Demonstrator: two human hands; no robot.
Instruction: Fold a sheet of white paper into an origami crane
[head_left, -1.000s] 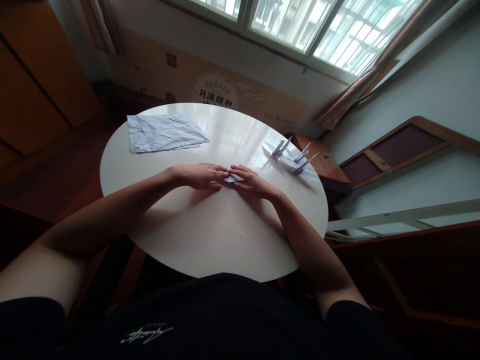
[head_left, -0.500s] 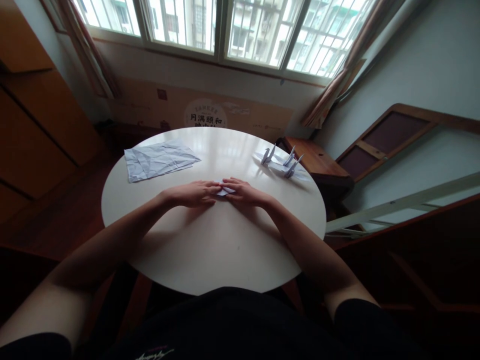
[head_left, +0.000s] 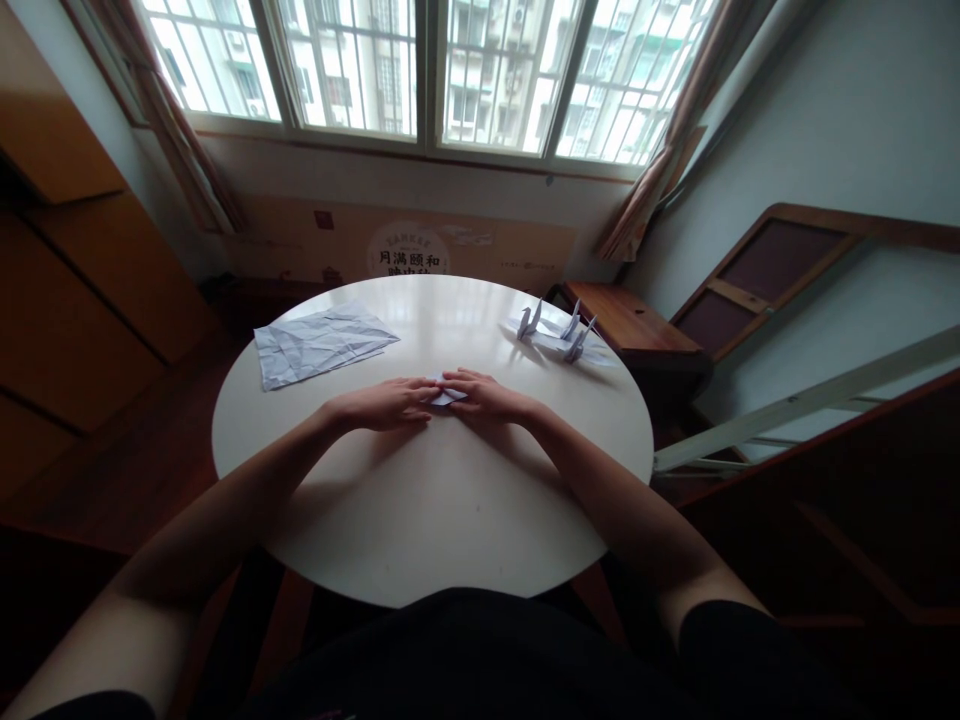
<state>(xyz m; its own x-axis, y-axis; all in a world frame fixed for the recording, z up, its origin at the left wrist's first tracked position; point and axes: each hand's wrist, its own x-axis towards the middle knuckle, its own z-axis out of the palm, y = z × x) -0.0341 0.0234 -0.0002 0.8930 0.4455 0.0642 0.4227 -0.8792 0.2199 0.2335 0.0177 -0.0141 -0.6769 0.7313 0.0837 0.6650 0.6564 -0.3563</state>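
Observation:
A small piece of folded white paper point(head_left: 450, 397) lies at the middle of the table, partly covered by my fingers. From the left, my left hand point(head_left: 386, 402) reaches it with long fingers, their tips pinning its left edge and the thumb lower down. My right hand point(head_left: 486, 396) grips the paper's right side, fingers across the top and thumb at the near edge. Exact folds are too small to make out. Several folded paper cranes point(head_left: 574, 338) stand at the table's right, on or beside flat paper.
Creased white sheets point(head_left: 322, 345) lie at the back left of the round white table point(head_left: 442, 520). A wooden stool or cabinet point(head_left: 637, 320) stands beyond its right edge. Barred windows point(head_left: 495, 70) and curtains are behind.
The view has tipped up a little, so everything sits lower in the picture. Both hands stay at the folded paper, with only slight finger movement.

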